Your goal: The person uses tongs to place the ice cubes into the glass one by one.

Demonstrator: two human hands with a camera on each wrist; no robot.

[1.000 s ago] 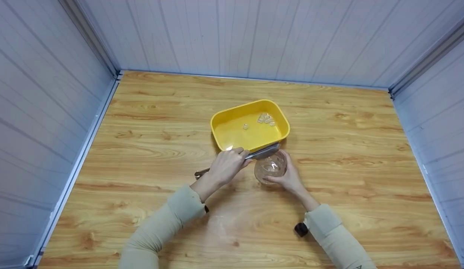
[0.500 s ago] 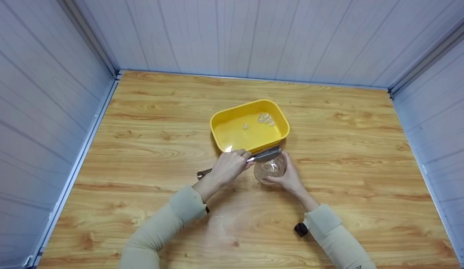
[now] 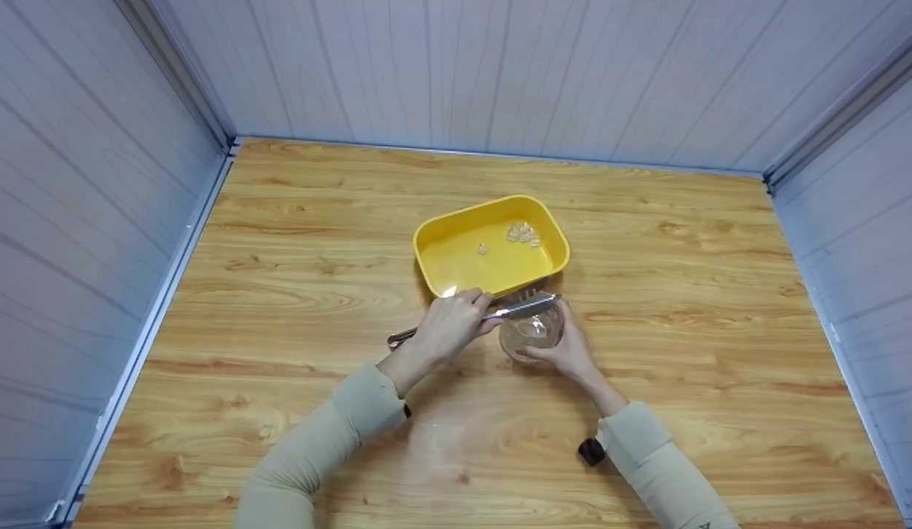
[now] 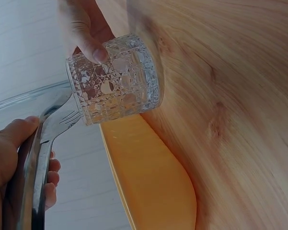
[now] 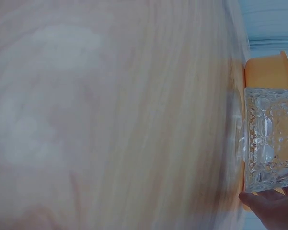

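Observation:
My left hand [image 3: 450, 323] grips metal serving tongs [image 3: 530, 304], whose ends stand apart right over the mouth of a clear cut-glass tumbler [image 3: 530, 336]. One end is forked, as the left wrist view shows at the tumbler's [image 4: 112, 81] rim. The handle end of the tongs sticks out behind my left wrist. My right hand [image 3: 569, 349] holds the tumbler round its side, thumb in front. In the right wrist view the tumbler [image 5: 270, 139] stands upright on the table. A yellow tray [image 3: 456, 268] lies just beyond, with several clear cubes [image 3: 524, 234] inside, most at its right end.
A wood-grain table [image 3: 683, 294] lies under everything. Pale panel walls [image 3: 456, 73] enclose its back and both sides. A small dark object [image 3: 591, 451] shows at the right sleeve cuff.
The tongs' ends have spread apart above the tumbler, one toward the tray and one over the glass. My left hand has shifted only slightly; my right hand and the tumbler stay put.

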